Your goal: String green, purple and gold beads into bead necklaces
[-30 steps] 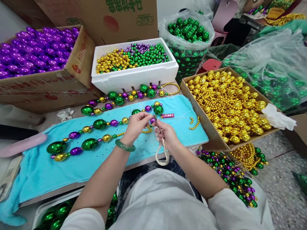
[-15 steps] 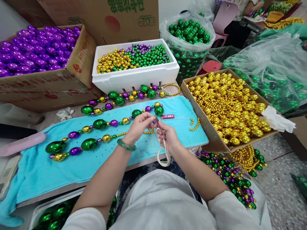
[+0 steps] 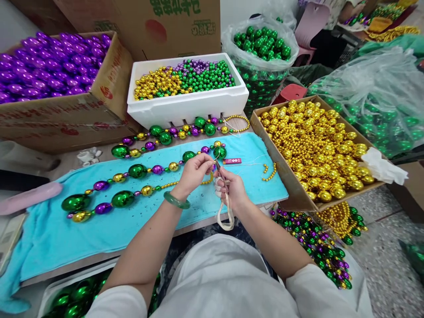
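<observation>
On the blue towel (image 3: pixel 109 238) lies a bead necklace (image 3: pixel 137 171) of green, purple and gold beads, its two strands running toward my hands. My left hand (image 3: pixel 196 171), with a green bangle at the wrist, pinches a thin pale string (image 3: pixel 217 153) beside the necklace's right end. My right hand (image 3: pixel 233 187) is closed around small snips (image 3: pixel 222 173), whose tips are close to the left fingertips. A cream fabric loop (image 3: pixel 226 218) hangs from the snips. Whether the blades touch the string I cannot tell.
A red lighter (image 3: pixel 232 161) and a short gold bead strand (image 3: pixel 271 173) lie to the right. Around the towel stand a white foam box (image 3: pixel 188 106) of small beads, a carton (image 3: pixel 109 84) of purple beads and a tray (image 3: pixel 285 190) of gold beads. Another finished-looking strand (image 3: pixel 165 138) lies behind.
My left fingers have shifted slightly, and the string now shows standing up above them. The right hand stays almost in place with the snips.
</observation>
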`<act>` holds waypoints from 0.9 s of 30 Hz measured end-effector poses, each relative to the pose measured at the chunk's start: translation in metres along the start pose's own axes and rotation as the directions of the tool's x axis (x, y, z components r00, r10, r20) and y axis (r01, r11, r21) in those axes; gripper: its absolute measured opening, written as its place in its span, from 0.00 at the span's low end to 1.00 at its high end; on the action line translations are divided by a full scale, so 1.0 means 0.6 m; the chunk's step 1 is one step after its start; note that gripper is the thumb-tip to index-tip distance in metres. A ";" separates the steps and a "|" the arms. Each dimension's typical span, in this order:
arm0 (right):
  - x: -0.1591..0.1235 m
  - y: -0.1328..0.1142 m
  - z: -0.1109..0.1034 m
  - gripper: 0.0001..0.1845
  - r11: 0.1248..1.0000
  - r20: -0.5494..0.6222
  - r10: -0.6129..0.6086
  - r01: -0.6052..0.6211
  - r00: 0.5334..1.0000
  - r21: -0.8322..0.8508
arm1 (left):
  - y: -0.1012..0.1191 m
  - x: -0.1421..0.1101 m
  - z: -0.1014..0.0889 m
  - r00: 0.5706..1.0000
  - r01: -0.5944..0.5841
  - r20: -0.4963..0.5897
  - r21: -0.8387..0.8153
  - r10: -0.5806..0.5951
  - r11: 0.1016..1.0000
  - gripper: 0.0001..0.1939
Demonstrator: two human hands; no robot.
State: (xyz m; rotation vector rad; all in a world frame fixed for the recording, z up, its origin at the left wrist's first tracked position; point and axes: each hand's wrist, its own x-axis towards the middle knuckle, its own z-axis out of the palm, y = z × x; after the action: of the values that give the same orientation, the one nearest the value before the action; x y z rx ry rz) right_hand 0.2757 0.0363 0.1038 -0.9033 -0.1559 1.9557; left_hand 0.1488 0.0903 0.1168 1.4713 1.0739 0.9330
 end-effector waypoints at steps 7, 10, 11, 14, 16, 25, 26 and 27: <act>0.000 0.004 0.004 0.16 0.990 0.041 0.037 -0.042 0.998 0.137 | 0.007 -0.002 0.014 0.979 -0.163 -0.054 0.350 0.194 0.922 0.07; -0.003 -0.004 0.002 0.16 0.990 0.047 0.003 -0.009 0.999 0.139 | 0.005 -0.003 0.015 0.970 -0.200 -0.059 0.361 0.236 0.911 0.08; -0.004 -0.014 -0.002 0.16 0.990 0.036 -0.044 0.039 0.998 0.136 | 0.001 -0.003 0.012 0.969 -0.202 -0.059 0.360 0.238 0.911 0.07; -0.008 -0.067 -0.032 0.18 0.952 -0.050 -0.294 0.297 0.955 0.075 | -0.017 -0.003 -0.005 0.981 -0.138 -0.093 0.282 0.170 0.949 0.06; -0.007 -0.104 -0.062 0.20 0.890 -0.144 -0.456 0.448 0.878 -0.089 | -0.026 -0.003 -0.018 0.987 -0.053 -0.141 0.151 0.074 0.987 0.05; 0.051 -0.025 -0.094 0.15 0.648 -0.087 -0.496 0.302 0.864 -0.700 | -0.004 0.003 -0.024 0.983 0.030 -0.171 -0.205 -0.066 0.978 0.07; 0.061 -0.005 -0.088 0.15 0.656 -0.100 -0.464 0.265 0.880 -0.707 | -0.001 0.002 -0.024 0.984 0.034 -0.166 -0.209 -0.069 0.977 0.07; 0.070 0.010 -0.082 0.14 0.665 -0.121 -0.430 0.223 0.895 -0.713 | 0.002 0.001 -0.025 0.984 0.036 -0.166 -0.206 -0.071 0.978 0.07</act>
State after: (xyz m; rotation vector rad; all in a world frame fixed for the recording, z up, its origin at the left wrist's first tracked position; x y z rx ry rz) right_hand 0.2914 0.0546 0.0431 -1.5047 -0.8705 1.3866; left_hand 0.1348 0.0951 0.1203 1.2061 1.1031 1.1137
